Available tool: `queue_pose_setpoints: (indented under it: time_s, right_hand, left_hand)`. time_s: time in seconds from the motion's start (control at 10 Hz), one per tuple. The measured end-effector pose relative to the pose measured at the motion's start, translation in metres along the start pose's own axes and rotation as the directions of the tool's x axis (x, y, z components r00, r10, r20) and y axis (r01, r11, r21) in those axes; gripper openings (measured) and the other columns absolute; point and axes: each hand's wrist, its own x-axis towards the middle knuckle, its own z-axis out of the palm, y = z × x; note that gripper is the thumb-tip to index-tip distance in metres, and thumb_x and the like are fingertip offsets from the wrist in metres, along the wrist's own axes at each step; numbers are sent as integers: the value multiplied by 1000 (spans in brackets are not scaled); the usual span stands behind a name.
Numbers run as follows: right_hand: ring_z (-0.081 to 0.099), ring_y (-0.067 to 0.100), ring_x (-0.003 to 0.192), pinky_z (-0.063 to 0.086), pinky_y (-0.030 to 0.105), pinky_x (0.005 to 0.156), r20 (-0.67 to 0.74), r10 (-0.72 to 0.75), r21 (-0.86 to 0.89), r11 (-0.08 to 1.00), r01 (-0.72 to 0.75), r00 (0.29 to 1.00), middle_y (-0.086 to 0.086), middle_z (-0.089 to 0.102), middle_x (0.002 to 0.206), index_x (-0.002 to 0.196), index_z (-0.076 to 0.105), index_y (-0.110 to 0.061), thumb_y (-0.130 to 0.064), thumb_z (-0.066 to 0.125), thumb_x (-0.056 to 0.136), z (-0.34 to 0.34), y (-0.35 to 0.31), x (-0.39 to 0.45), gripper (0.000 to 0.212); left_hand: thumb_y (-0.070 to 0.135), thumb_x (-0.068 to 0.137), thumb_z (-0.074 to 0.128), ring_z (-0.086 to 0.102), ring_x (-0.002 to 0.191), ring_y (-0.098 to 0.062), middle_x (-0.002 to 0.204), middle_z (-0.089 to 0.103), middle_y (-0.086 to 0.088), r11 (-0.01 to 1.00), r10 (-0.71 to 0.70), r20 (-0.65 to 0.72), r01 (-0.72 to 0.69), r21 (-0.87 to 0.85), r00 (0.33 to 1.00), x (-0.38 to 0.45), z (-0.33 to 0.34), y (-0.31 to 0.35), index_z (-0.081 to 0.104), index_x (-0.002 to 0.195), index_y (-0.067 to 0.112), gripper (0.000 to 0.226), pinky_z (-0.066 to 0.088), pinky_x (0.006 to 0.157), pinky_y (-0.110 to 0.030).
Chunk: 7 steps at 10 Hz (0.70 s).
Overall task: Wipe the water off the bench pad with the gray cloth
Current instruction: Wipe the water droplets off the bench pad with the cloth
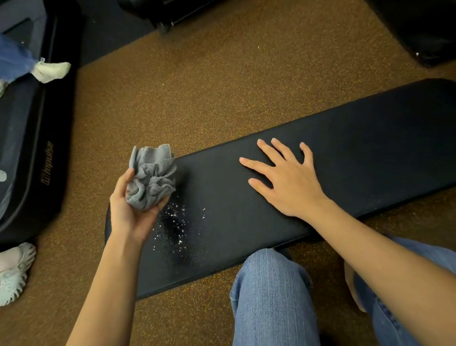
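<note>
1. A bunched gray cloth [151,177] was held by the left hand [132,207], palm up, with the thumb and fingers [126,182] curled round its lower folds
2. The cloth was held over the near-left end of the black bench pad [366,148]; whether it touched the pad could not be told
3. Water droplets [178,224] were scattered over the pad just beside and to the right of the left hand, with a darker wet patch among them
4. The right hand [285,179] was laid flat on the middle of the pad, palm down, its fingers [269,147] straight, spread and gripping nothing
5. The pad was seen running diagonally above a brown speckled floor [218,72], from lower left to upper right
6. Knees in blue jeans [274,306] were seen at the near edge of the pad
7. A black treadmill [41,151] marked "impulse" was seen at the left, with another person's feet in pale shoes [52,70] on it
8. A foot in a white perforated clog [13,273] was seen on the floor at the lower left
</note>
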Motion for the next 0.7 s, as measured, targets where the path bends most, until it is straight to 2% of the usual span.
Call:
queue_pose_setpoints:
  time_s: [0.1,0.2,0.3,0.4,0.5,0.6,0.7]
  right_hand:
    - [17,21,147,9,62,111,-3,-1,-3,1000,1,1000,-1,23,159,142,33,-51,-56,33,97,0,0,0,46]
    - [17,21,147,9,62,111,-1,1,5,1000,-1,1000,-1,23,159,142,33,-51,-56,32,97,0,0,0,45]
    - [16,21,147,8,62,112,0,2,5,1000,-2,1000,-1,22,159,142,33,-51,-56,33,97,-1,0,0,46]
    - [16,21,147,8,62,112,-4,1,8,1000,-1,1000,-1,22,159,142,33,-51,-56,34,97,-1,0,0,46]
    - [16,21,147,8,62,112,-4,2,9,1000,-2,1000,-1,23,159,142,33,-51,-55,34,97,-1,-1,0,46]
    - [17,21,147,9,62,111,-8,-1,10,1000,1,1000,-1,23,159,142,34,-50,-55,34,97,0,-1,0,45]
    - [17,21,147,9,62,111,-7,-2,13,1000,2,1000,-1,24,159,142,35,-50,-55,34,97,0,0,1,45]
  left_hand:
    - [24,96,52,64,113,-32,131,63,-16,988,60,-1,-59,142,998,2,5,0,57,130,12,36,49,101,-49]
    - [14,101,45,69,94,-23,107,72,-8,958,217,-1,-212,194,976,-2,12,3,63,111,15,20,58,84,-39]
    - [16,100,48,62,86,-11,90,65,3,845,463,-28,-432,315,886,-1,11,6,66,91,24,21,51,86,-35]
    - [15,98,47,41,74,1,78,45,11,596,658,89,-589,546,748,-4,16,-3,59,88,18,16,35,71,-22]
    - [6,102,42,52,86,12,95,58,13,434,629,264,-613,661,731,-18,35,-24,60,117,6,23,40,81,-12]
    - [27,105,38,28,143,-2,150,41,13,104,454,387,-478,872,803,-13,26,-52,43,145,30,40,18,121,-47]
    - [54,101,22,-6,151,-9,164,8,14,-288,267,441,-366,885,857,-3,10,-67,17,154,39,55,-11,120,-51]
